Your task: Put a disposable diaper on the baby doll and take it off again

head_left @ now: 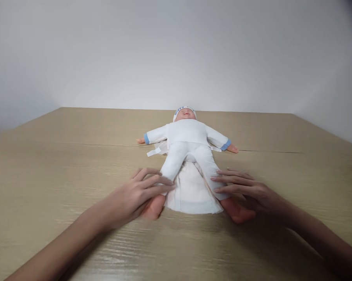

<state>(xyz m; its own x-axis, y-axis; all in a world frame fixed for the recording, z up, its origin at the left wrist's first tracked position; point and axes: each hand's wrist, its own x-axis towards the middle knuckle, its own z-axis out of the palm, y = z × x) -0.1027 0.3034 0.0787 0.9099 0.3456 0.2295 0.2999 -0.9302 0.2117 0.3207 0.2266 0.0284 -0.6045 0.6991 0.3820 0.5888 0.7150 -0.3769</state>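
A baby doll (189, 130) in a white suit with blue cuffs and a printed cap lies on its back, arms spread and feet toward me. Under its hips and between its legs an unfolded white diaper (193, 191) is laid out, its side tabs sticking out by the waist. My left hand (143, 189) rests over the doll's lower leg on the left, fingers stretched out. Across from it, my right hand (246, 189) lies on the other lower leg with its fingers extended and apart. The thumbs of both hands are mostly hidden.
The doll lies on a wide wooden table (61, 168) with a seam (269, 151) running across it behind the doll's waist. A plain pale wall (176, 50) stands beyond the table's far edge.
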